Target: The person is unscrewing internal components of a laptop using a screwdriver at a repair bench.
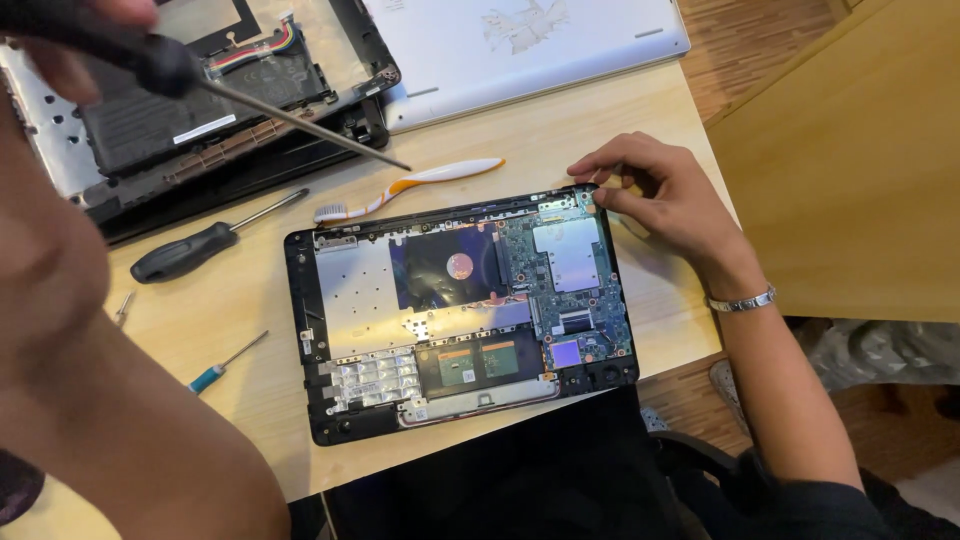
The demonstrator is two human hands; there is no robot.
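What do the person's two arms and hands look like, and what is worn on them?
Both forearms are bare, with no gloves on either hand. The right hand has a thin silver bracelet at the wrist, and a dark sleeve begins near the elbow. The left hand and arm fill the near left edge, blurred, with no jewellery that I can see.

Both forearms are bare; the right wrist wears a silver bracelet [741,301], and dark clothing covers the lap.

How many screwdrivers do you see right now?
3. A long-shafted black-handled screwdriver is held in the left hand, a black-handled screwdriver lies left of the opened laptop base, and a small blue-handled screwdriver lies nearer the table edge. Others may be hidden.
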